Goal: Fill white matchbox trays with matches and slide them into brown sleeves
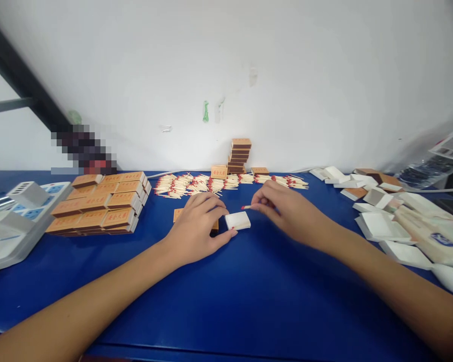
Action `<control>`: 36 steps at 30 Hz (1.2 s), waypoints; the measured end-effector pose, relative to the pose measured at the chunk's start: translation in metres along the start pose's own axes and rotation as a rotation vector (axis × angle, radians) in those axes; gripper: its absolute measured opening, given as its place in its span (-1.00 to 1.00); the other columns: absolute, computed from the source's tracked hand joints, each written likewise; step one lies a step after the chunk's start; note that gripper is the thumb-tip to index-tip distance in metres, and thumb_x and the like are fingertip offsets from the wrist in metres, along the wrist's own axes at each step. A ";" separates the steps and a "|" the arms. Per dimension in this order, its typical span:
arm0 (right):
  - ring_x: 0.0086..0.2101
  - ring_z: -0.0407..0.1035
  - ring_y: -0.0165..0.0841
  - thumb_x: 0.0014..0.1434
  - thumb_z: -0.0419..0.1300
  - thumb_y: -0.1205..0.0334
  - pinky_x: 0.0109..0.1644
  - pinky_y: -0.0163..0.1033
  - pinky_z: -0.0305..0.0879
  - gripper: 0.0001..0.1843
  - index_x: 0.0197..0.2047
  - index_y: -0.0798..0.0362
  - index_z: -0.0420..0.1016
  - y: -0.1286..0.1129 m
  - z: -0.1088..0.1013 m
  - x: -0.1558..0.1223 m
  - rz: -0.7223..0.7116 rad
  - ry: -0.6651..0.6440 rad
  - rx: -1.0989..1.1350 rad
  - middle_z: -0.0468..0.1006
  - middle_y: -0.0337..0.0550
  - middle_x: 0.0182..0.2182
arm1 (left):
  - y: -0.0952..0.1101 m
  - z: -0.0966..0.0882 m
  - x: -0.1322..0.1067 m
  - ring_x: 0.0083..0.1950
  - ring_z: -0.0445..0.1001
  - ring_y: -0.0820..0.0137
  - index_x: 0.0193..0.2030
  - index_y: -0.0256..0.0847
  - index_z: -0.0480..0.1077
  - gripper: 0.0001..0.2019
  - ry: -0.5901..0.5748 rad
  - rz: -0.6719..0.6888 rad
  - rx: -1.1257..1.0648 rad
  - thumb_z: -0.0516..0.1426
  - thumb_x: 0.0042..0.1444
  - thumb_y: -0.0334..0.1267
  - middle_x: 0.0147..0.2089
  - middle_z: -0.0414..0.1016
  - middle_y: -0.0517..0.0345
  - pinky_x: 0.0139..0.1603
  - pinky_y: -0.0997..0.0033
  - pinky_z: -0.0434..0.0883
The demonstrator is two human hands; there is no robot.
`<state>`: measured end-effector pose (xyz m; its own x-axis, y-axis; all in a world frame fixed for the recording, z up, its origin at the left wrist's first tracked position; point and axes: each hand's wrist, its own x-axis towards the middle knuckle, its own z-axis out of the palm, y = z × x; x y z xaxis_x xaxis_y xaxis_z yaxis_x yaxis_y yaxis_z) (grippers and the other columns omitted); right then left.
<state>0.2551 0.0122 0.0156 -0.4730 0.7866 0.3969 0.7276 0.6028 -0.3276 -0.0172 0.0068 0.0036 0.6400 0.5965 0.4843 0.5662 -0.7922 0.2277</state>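
Note:
In the head view my left hand [198, 226] steadies a small white matchbox tray [238, 220] by its left end, thumb at the near corner and fingers curled at the far side. A match [246, 207] with a red head is pinched between the thumb and fingertips of my right hand [274, 203], just above and right of the tray. Its head points left. Partly hidden under my left hand lie orange matchbox sleeves [177, 214]. Beyond both hands, a loose row of matches [177, 185] spreads along the table.
Stacked matchboxes [105, 206] stand left, beside a white power strip [41, 226]. A leaning matchbox tower [239, 153] rises by the wall. On the right are scattered white trays [385, 226], several sleeves [354, 194] and a soft tissue pack [430, 234]. The table [241, 301] is blue.

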 end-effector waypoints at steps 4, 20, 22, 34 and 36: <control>-0.22 0.47 -0.22 0.52 0.14 0.24 -0.19 -0.15 0.35 -0.87 -0.11 0.02 0.48 -0.029 0.011 -0.007 -0.071 -0.043 -0.082 0.55 -0.08 -0.17 | 0.000 0.000 0.000 0.23 0.50 0.04 0.02 -0.22 0.55 -0.71 0.004 0.011 0.004 0.35 0.30 -0.08 0.05 0.64 -0.02 0.35 -0.12 0.41; -0.29 0.44 -0.33 0.51 0.17 0.21 -0.24 -0.21 0.30 -0.87 -0.13 -0.03 0.51 -0.024 -0.001 -0.013 0.001 -0.276 0.033 0.51 -0.17 -0.15 | -0.001 -0.002 -0.002 0.24 0.50 0.04 0.06 -0.21 0.51 -0.66 0.003 0.102 0.019 0.40 0.27 -0.10 0.05 0.64 -0.01 0.34 -0.07 0.42; -0.31 0.45 -0.33 0.51 0.15 0.23 -0.26 -0.22 0.30 -0.86 -0.15 -0.01 0.49 -0.026 0.001 -0.012 -0.008 -0.273 0.020 0.51 -0.16 -0.15 | -0.002 -0.003 -0.003 0.24 0.50 0.04 0.07 -0.22 0.50 -0.64 0.005 0.110 0.023 0.40 0.27 -0.10 0.06 0.64 -0.01 0.34 -0.07 0.42; -0.36 0.44 -0.36 0.47 0.16 0.31 -0.31 -0.23 0.29 -0.87 -0.13 0.01 0.53 -0.032 0.008 -0.013 -0.064 -0.186 -0.012 0.55 -0.12 -0.16 | 0.000 -0.004 -0.004 0.26 0.51 0.05 0.08 -0.21 0.51 -0.69 0.017 0.145 0.032 0.37 0.31 -0.12 0.05 0.65 -0.02 0.35 -0.06 0.42; -0.35 0.44 -0.36 0.46 0.17 0.28 -0.29 -0.24 0.30 -0.87 -0.13 -0.01 0.56 -0.027 0.006 -0.010 -0.052 -0.164 0.069 0.55 -0.15 -0.20 | 0.000 -0.003 -0.004 0.26 0.51 0.05 0.07 -0.21 0.52 -0.69 0.010 0.134 0.018 0.37 0.31 -0.10 0.04 0.65 -0.01 0.34 -0.05 0.42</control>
<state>0.2372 -0.0112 0.0157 -0.5880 0.7619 0.2714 0.6668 0.6466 -0.3705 -0.0213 0.0038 0.0043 0.7052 0.4845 0.5177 0.4856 -0.8620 0.1452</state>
